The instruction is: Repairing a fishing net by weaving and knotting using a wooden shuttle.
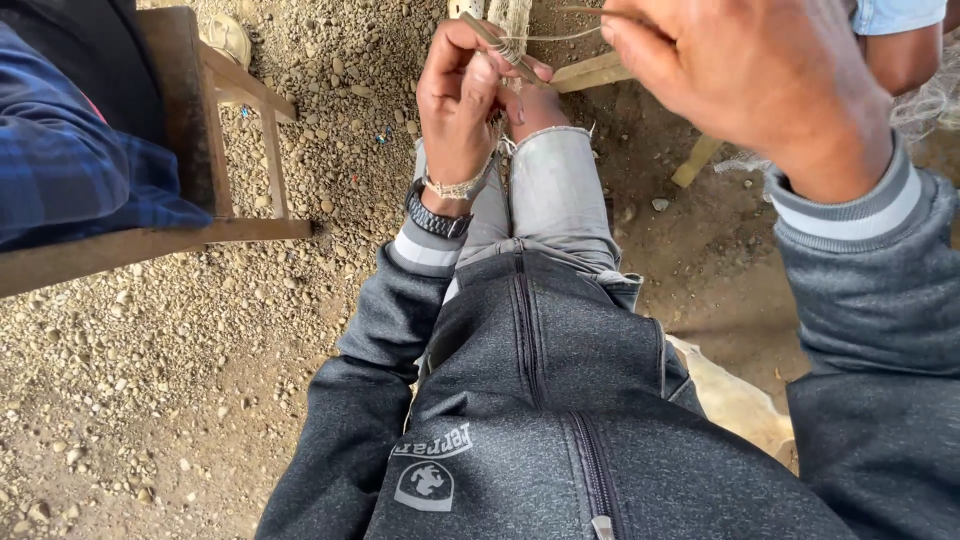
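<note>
My left hand (462, 100) is closed around a thin wooden stick (500, 48) wound with pale twine (512, 22), held above my knees in light grey jeans (555, 190). A dark watch and a woven bracelet sit on that wrist. My right hand (750, 75) is raised close to the camera at the top right, pinching a fine strand of twine (560, 36) that runs left to the stick. Both sleeves are dark grey with striped cuffs.
A wooden bench (215, 150) stands at the left with a person in a blue checked shirt (60, 150) on it. Gravel ground (150, 380) lies below. Another person's bare leg (905, 55) and pale netting (930, 105) are at the top right.
</note>
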